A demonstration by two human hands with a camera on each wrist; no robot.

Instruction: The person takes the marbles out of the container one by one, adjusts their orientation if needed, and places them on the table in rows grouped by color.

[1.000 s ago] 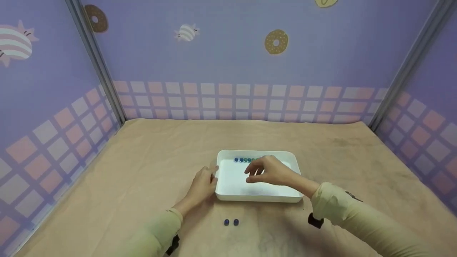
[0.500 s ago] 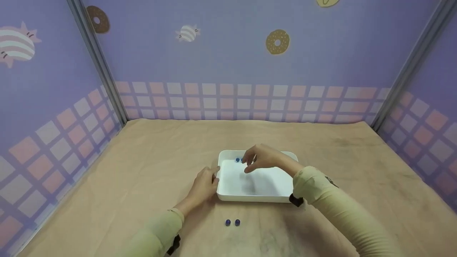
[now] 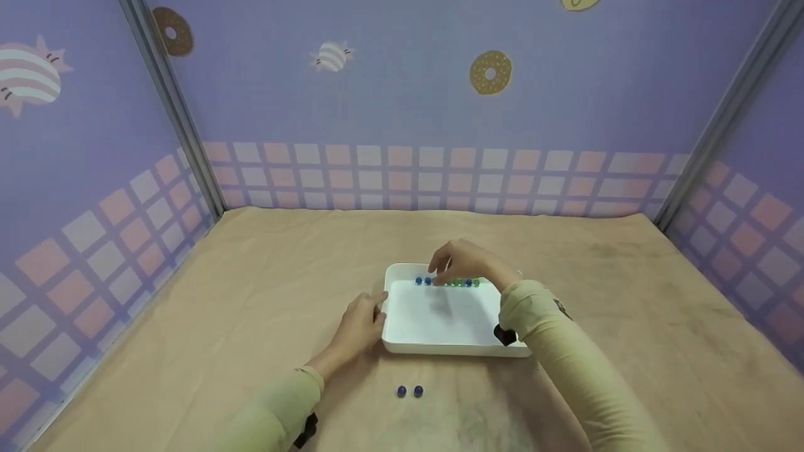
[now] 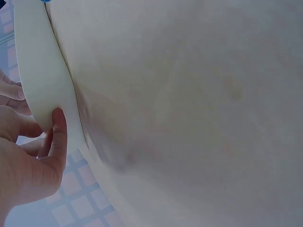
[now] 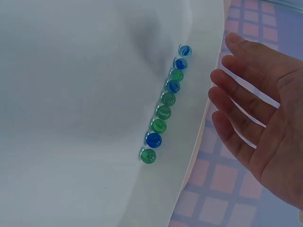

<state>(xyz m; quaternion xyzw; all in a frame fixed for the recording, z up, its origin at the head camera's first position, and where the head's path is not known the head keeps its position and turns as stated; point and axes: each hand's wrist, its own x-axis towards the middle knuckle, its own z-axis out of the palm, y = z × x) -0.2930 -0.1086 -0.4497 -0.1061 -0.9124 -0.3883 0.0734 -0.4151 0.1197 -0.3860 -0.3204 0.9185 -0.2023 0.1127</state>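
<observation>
A white rectangular tray [image 3: 455, 349] rests on the table, and my left hand [image 3: 357, 323] grips its left side. In the left wrist view, the left hand's fingertip [image 4: 57, 116] presses on the outside of the tray wall. Along the tray's far wall runs a row of blue and green glass marbles [image 5: 163, 112]. My right hand [image 3: 466, 258] hovers over that row, fingers loosely bent and apart, holding nothing. It covers the middle marbles in the head view. Two dark blue marbles [image 3: 401, 392] lie on the table in front of the tray.
Brown paper-like covering [image 3: 282, 263] spreads over the table. Purple walls [image 3: 402, 107] with a checked lower band stand behind and at both sides. Black wrist straps [image 3: 504, 334] show below both forearms.
My right hand has moved away from me, from above the tray's middle to over its far wall. The left hand keeps its place on the tray. The two loose marbles have not moved.
</observation>
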